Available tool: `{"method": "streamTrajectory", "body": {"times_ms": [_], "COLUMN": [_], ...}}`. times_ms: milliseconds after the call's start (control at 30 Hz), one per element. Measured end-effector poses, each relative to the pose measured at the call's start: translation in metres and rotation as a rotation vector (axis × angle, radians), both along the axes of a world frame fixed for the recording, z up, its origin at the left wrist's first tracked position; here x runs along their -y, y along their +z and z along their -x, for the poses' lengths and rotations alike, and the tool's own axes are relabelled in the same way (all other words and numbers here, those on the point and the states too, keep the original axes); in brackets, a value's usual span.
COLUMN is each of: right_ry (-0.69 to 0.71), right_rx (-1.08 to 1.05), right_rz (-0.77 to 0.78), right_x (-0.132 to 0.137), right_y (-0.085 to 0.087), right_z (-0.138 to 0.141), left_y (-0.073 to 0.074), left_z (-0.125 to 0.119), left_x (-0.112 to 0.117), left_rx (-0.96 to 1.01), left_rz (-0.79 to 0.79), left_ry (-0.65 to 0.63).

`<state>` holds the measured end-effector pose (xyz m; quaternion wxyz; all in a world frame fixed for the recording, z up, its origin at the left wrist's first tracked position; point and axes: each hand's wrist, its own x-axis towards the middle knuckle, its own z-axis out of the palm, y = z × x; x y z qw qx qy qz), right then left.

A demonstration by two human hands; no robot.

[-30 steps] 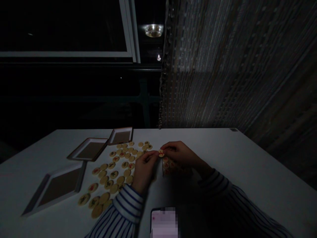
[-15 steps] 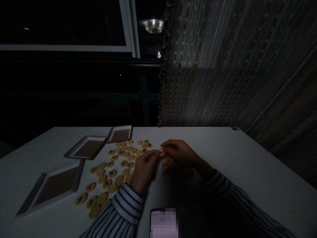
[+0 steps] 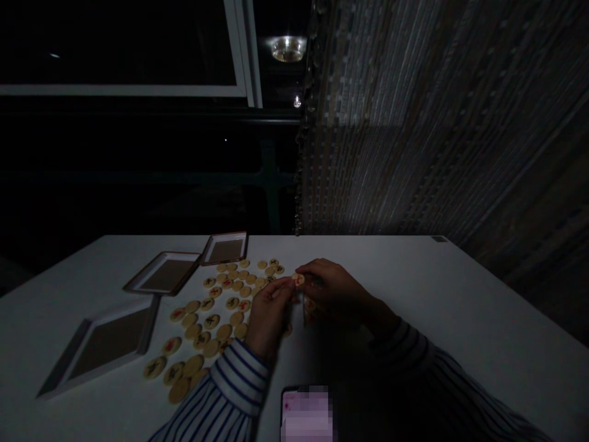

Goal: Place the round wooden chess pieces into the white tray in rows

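A round xiangqi piece with a red character is pinched between my two hands, face toward me. My left hand grips its left edge with thumb and finger closed. From the right, my right hand has its fingers closed on the same piece. Beneath my right hand lies a box with red-marked pieces in it, mostly covered by the hand and its shadow. Many loose xiangqi pieces are scattered to the left of my left hand, some with red or black characters, others plain side up.
Three shallow trays or lids, a near one, a middle one and a far one, lie on the left of the white table. At the front edge is a phone. A string curtain hangs behind.
The piece has turned slightly in my fingers, and my right hand has dropped a little lower over the box, covering more of it. The view has shifted slightly.
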<state>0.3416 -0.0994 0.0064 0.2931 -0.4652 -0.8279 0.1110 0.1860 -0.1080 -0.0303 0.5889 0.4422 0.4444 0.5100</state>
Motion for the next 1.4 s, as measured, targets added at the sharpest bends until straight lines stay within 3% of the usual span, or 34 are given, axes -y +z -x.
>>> {"method": "streamTrajectory", "body": {"times_ms": [167,467,733,933,1133,1400], "right_ry": [0.002,-0.019,-0.098,-0.175,-0.203,-0.212], "right_rx": [0.077,0.145,0.209,0.310,0.393,0.521], "right_rz": [-0.031,-0.053,-0.047,0.004,0.051,0.107], "right_x": [-0.001,-0.005,-0.007,-0.009,-0.011,-0.012], "right_y": [-0.001,-0.004,-0.005,-0.007,-0.008,-0.012], "right_z": [-0.001,-0.007,-0.019,-0.028,-0.034,-0.036], "left_y": [0.000,0.008,-0.003,0.000,-0.003,-0.001], "left_z": [0.000,-0.001,0.006,0.006,0.005,0.006], "left_x": [0.001,0.005,0.005,0.012,0.015,0.018], "left_rx": [0.033,-0.099,-0.586,-0.923,-1.084,-1.164], "left_rz": [0.010,-0.041,-0.360,-0.557,-0.616,-0.584], "left_ry": [-0.022,0.007,-0.019,-0.171,-0.232,-0.282]}}
